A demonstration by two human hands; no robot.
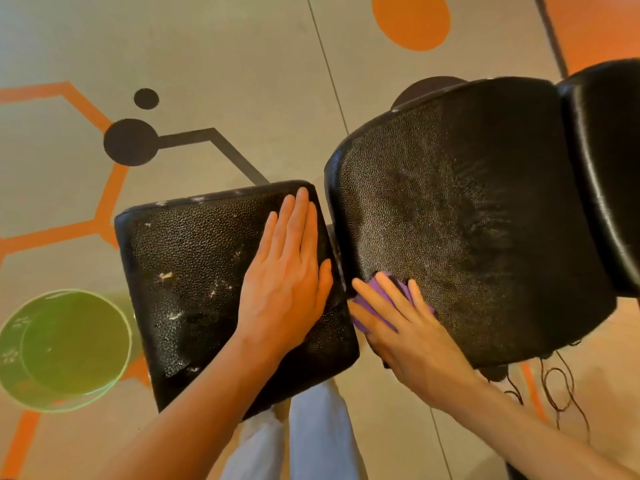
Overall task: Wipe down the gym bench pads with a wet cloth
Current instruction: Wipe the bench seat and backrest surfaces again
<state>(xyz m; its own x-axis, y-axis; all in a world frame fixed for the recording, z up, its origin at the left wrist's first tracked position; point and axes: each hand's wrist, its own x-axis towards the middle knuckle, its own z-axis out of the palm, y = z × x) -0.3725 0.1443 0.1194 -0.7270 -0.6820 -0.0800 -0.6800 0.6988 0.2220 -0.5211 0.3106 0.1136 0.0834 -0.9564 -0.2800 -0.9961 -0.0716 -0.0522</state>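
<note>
Right hand (412, 337): pressing a purple cloth (372, 306) against the near-left corner of the larger bench pad (467, 220); fingers are lying spread and nearly straight on top of the cloth, not curling round it.
Left hand (287, 268): resting flat, palm down, fingers straight and together, on the right part of the smaller seat pad (194, 271); holding nothing.
Cloth position: showing between and beside the right fingers, at the pad edge beside the gap between the two pads.
Larger pad condition: showing a dull smeared sheen across its middle; judged to be under wiping now.
Seat pad condition: carrying pale flecks and scuffs across its surface; judged not yet wiped.
Third pad (609, 168): sitting beyond the larger pad at the right; glossy.
Green bucket (65, 344): standing on the floor (242, 64) just left of the seat pad.
Loose cords (554, 386): hanging under the larger pad's near edge.
Risk, cloth: sitting at the pad rim under flat fingers only, so a stroke toward the gap may be dragging it off the edge.
Risk, coverage: the bracing left hand is covering part of the seat pad, so that patch may go missed.
Risk, bucket: standing close to the person's legs, so a sidestep may be tipping it.
</note>
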